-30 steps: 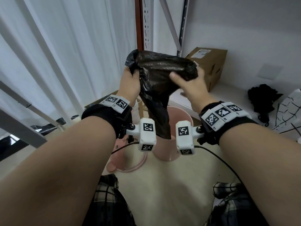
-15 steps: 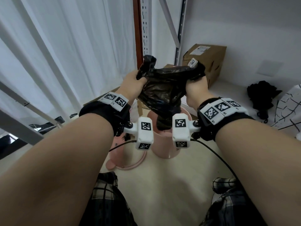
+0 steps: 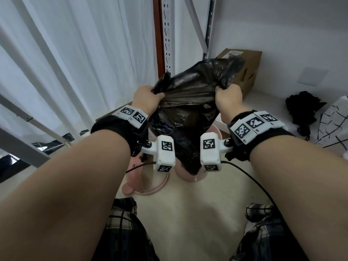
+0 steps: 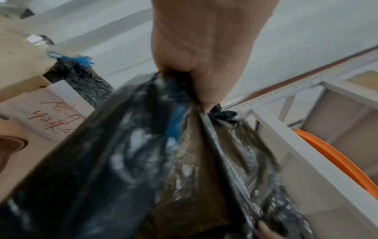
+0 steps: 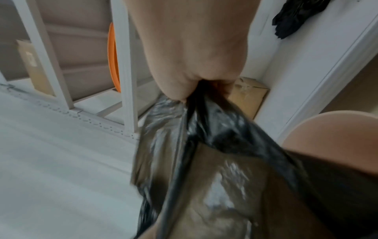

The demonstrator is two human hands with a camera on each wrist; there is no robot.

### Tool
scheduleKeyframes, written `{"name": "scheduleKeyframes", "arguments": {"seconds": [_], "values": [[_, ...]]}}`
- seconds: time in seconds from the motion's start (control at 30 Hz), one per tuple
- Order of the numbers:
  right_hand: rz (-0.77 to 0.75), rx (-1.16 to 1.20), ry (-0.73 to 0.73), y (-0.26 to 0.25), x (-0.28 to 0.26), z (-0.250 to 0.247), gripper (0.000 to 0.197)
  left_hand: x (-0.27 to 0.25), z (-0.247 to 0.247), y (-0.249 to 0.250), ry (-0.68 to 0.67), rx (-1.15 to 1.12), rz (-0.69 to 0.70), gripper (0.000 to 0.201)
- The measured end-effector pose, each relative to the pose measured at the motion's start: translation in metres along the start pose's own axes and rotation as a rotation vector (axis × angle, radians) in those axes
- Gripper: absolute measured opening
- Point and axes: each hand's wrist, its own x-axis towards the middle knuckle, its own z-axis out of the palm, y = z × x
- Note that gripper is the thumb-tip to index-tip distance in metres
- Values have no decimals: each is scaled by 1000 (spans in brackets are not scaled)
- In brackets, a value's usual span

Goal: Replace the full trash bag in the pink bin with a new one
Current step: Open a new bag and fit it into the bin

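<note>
My left hand point(image 3: 146, 97) and right hand point(image 3: 228, 98) each grip the rim of a new black trash bag point(image 3: 188, 113), stretching it open above the pink bin point(image 3: 216, 131); lining the bin remains.

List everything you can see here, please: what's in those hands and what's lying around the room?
trash bag: one, black, held up above the pink bin, its mouth pulled open
pink bin: one, on the floor below the bag
pink lid: one, on the floor left of the bin
tied black bag: one, blue tie, seen from the left wrist
cardboard box: one, brown, against the wall
white curtain: left side
metal shelving: white, behind the bag
left hand: grips the bag's left rim
right hand: grips the bag's right rim
</note>
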Motion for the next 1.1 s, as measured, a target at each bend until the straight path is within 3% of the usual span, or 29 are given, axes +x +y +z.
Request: {"name": "scheduleKeyframes", "arguments": {"seconds": [0.13,0.2,0.3,0.4,0.5,0.6,0.67,0.7,0.77,0.8,0.87,0.93,1.0,1.07,1.1], "values": [[-14,222,38,4,3,-3,21,6,-2,-11,27,-95,-71,18],[-55,351,50,0,-2,-3,26,7,-1,-13,7,-135,-77,26],[-93,449,67,-7,-7,-4,8,4,0,-8,-3,-80,-24,35],[-58,240,99,-4,-3,-4,14,1,0,-10,27,173,23,35],[-18,15,170,3,-1,-6,25,-5,-4,-14,37,378,65,54],[3,83,233,1,-2,-10,34,-8,-6,-13,-207,300,42,65],[20,304,135,-2,-3,-10,49,-11,-6,-10,-315,213,53,45],[47,383,27,-2,-4,-9,68,-12,-4,-9,-309,147,52,34],[105,321,-256,2,-8,-7,110,-8,-1,-8,-256,-5,9,25],[120,231,-383,5,-10,-5,119,-7,1,-7,-245,-87,-24,25],[122,48,-482,9,-13,-4,109,-1,4,-9,-207,-202,-28,33],[84,-65,-370,11,-11,-7,91,7,6,-13,-117,-220,4,44],[43,-113,-154,13,-4,-9,74,18,7,-20,-30,-182,9,47],[43,56,23,11,-1,-9,67,17,5,-17,-3,-192,-17,61],[77,200,19,10,-2,-9,76,15,5,-15,-31,-234,-30,70]]}}
